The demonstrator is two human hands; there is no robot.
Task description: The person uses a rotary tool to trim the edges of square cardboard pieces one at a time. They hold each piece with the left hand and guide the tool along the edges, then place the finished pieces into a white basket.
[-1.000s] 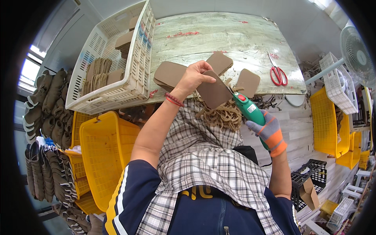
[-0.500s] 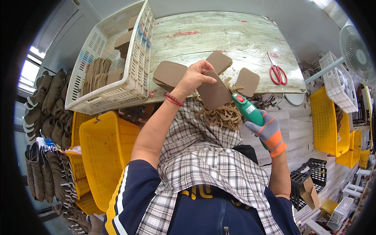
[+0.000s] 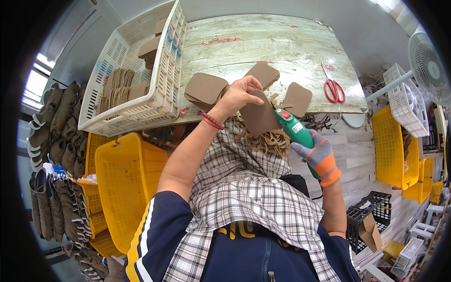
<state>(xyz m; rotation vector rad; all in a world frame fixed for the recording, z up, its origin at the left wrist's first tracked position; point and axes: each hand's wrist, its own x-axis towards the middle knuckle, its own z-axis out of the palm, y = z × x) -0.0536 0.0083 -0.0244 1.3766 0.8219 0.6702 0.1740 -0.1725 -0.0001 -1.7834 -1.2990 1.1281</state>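
Note:
Between thumb and fingers, my bare left hand [image 3: 242,96] pinches a brown rounded-corner sheet piece [image 3: 259,115] above my lap. My right hand [image 3: 320,157], in a grey and orange glove, is wrapped round a green handheld electric cutter [image 3: 296,129] with a red button. The cutter's head is against the right edge of the piece; its blade is too small to make out. Curly trimmed strips [image 3: 267,141] lie in a heap on my checked apron below. On the table are a stack of similar pieces [image 3: 205,87], another stack [image 3: 264,75] and a piece [image 3: 298,97] near the cutter.
Red-handled scissors [image 3: 333,89] lie at the table's [image 3: 263,37] right side. A white crate [image 3: 162,101] holding brown pieces stands at its left. Yellow bins [image 3: 120,178] are left of my lap, with more at the right. A fan [image 3: 426,66] stands far right.
The left hand and the brown piece have shifted slightly right and down. The cutter has moved a little along the piece's right edge, with the gloved hand slightly further left.

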